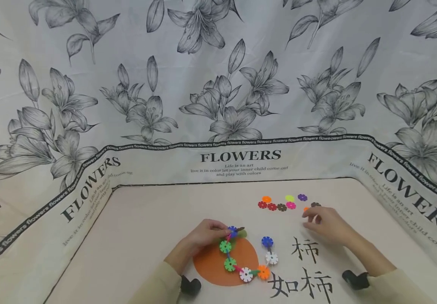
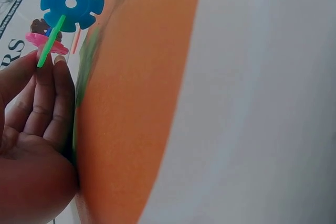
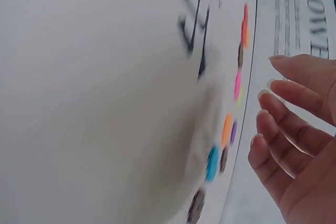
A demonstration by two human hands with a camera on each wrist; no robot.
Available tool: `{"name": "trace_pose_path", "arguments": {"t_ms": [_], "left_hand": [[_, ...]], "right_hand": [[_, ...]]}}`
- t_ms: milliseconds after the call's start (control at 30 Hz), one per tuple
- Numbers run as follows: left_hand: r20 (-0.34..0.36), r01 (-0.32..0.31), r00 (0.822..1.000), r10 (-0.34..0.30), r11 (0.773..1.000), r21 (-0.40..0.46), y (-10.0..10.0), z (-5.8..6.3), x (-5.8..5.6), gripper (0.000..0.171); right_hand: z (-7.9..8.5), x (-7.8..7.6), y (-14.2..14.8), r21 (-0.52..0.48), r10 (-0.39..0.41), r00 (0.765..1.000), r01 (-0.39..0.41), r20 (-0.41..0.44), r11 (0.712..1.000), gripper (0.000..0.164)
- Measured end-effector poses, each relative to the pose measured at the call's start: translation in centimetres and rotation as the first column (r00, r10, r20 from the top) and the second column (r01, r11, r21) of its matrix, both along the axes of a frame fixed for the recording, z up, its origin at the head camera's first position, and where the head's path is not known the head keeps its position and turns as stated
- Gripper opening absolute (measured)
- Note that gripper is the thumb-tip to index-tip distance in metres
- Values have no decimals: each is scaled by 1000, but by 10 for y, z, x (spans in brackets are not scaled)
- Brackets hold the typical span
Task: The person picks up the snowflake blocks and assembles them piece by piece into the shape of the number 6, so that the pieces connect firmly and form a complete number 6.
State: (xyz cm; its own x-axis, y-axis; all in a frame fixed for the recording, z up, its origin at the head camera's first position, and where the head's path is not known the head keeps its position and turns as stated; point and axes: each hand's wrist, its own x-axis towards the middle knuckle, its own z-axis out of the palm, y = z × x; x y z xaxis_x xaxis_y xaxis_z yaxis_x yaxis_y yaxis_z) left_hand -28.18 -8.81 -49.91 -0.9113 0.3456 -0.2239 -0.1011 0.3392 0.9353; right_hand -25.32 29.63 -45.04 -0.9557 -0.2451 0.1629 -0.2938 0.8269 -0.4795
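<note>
Partly over the flat orange circle lay our chain of multicoloured notched plastic discs; our left hand pinched near one end. Our right hand, empty, fingers relaxed, hovered by loose coloured discs. We judged bracing the chain, lifting single discs best.

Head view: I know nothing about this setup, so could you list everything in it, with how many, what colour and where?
disc chain: one, multicoloured, partly over the orange print
loose discs: at least nine, mixed colours, far right part of the tabletop
orange print: one, orange, on the tabletop
characters: three, black, right of the orange print
tabletop: one, pale beige, beneath everything
curtain: white with grey flowers, around the tabletop
wrist devices: two, black, by the sleeves
sleeves: two, cream, lower edge
left hand: one, bare, pinching the disc chain
right hand: one, bare, by the loose discs
</note>
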Motion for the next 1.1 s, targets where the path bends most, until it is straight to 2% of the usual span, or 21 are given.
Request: {"name": "trace_pose_path", "arguments": {"t_ms": [133,233,333,433,600,767,1100], "left_hand": [[1,2,1000,-2,1000,-5,2,3,-1,19],[1,1,1000,-1,1000,1,6,6,1,19],[8,-8,1000,8,1000,1,7,7,3,18],[7,-7,1000,7,1000,-2,4,8,4,17],[6,-4,1000,3,1000,14,-1,6,3,18],[23,-4,1000,3,999,36,-1,3,1,18],[16,-13,1000,12,999,38,-1,5,0,18]], "right_hand": [[-8,-1,42,10,-71,997,71,-7,997,30],[-9,4,70,51,-129,991,128,24,991,43],[-13,7,87,72,-161,983,154,93,985,58],[-19,7,92,62,-177,974,169,139,984,66],[-23,1,92,29,-197,966,194,169,980,53],[-21,-4,92,19,-228,944,231,239,973,41],[-21,-6,97,-16,-238,931,252,276,968,49]]}}
